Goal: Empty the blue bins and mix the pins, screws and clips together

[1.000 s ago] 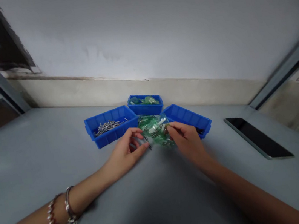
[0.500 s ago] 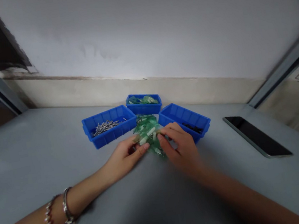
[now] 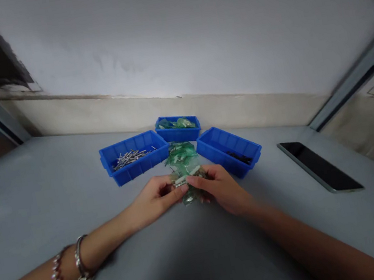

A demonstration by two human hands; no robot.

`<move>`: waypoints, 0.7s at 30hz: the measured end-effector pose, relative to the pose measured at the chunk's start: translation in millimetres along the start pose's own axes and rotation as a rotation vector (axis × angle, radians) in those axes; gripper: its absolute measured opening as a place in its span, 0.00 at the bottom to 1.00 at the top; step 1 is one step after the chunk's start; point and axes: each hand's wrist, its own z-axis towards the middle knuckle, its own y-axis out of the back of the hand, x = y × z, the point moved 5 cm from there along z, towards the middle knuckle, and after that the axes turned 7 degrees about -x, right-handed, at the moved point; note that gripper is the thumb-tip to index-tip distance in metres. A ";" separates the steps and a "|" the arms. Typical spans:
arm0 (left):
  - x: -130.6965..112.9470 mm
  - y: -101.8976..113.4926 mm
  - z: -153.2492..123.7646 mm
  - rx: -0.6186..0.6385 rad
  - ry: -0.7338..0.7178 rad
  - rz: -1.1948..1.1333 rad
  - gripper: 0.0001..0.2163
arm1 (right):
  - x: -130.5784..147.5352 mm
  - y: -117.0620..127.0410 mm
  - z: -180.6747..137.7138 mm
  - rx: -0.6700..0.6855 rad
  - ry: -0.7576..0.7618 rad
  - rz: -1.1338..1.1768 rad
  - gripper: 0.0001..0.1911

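Between my two hands is a small green see-through plastic bag [image 3: 190,197] with pale, slim pieces inside. My left hand [image 3: 153,197] is closed on its left side, thumb on top. On its right side my right hand [image 3: 224,188] pinches it, the thumb pressed over the pale pieces. More green plastic bags [image 3: 179,150] lie in a heap just beyond my fingers; where the held bag ends and the heap begins is hard to make out. Fingertips under the bag are mostly hidden.
A blue bin [image 3: 138,169] with loose thin metal pins stands at left. Another blue bin [image 3: 179,134] at the back holds green bags. The right blue bin [image 3: 227,152] contains small black parts. A phone [image 3: 320,166] lies farther right on the grey table [image 3: 55,190].
My hands have drawn the bag slightly towards me, away from the heap. My right hand has closed in, its thumb now over the bag near the left thumb.
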 end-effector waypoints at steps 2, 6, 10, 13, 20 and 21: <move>-1.1 1.4 0.7 -0.020 0.009 0.027 0.15 | -3.5 0.4 0.7 -0.020 -0.036 0.052 0.15; -3.1 3.1 2.0 -0.056 0.026 0.048 0.16 | -5.1 0.8 1.6 -0.040 -0.040 0.086 0.15; -2.7 3.0 2.0 -0.050 0.028 0.016 0.16 | -4.4 1.5 1.4 -0.043 -0.043 0.086 0.15; -1.4 3.9 1.8 -0.048 0.025 0.002 0.16 | -1.5 0.7 -0.2 -0.002 -0.045 0.095 0.15; -5.8 4.1 2.4 -0.068 0.008 -0.045 0.16 | 1.7 -0.3 -1.8 0.072 -0.038 0.114 0.13; -6.6 3.8 2.3 -0.069 0.004 -0.049 0.16 | 0.8 -0.2 -1.6 0.069 -0.051 0.117 0.13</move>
